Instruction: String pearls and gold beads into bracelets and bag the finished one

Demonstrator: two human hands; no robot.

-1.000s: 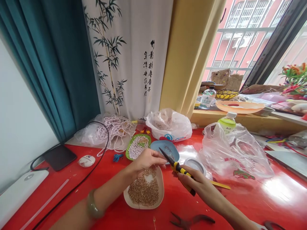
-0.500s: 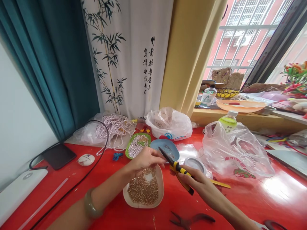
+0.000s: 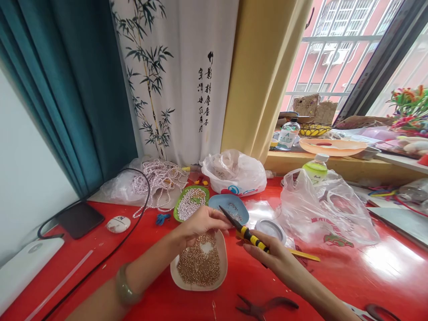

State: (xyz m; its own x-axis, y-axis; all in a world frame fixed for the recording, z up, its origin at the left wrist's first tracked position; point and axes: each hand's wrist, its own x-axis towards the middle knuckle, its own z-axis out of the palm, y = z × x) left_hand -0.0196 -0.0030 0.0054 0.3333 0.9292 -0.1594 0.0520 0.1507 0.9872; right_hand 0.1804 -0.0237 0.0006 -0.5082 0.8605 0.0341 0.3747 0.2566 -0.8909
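Observation:
My right hand is wrapped round black-and-yellow pliers, whose long, narrow jaws point up and left. The jaw tips come close to the fingertips of my left hand, and I cannot tell whether they touch anything. My left fingers are pinched together; whatever they hold is too small or hidden to make out. Under that hand stands a cream dish with many small gold beads. Just beyond the fingers lies a blue dish with small silvery pieces. A green tray of pearly beads sits beside it.
Dark pliers and scissors lie at the front. Strings of beads are heaped at the back left, near a black cable. Plastic bags and a round grey lid are on the right.
The pliers have rolled in my right hand, so their lower handle, plain to see before, is now mostly hidden. My left hand keeps its pinch in about the same place.

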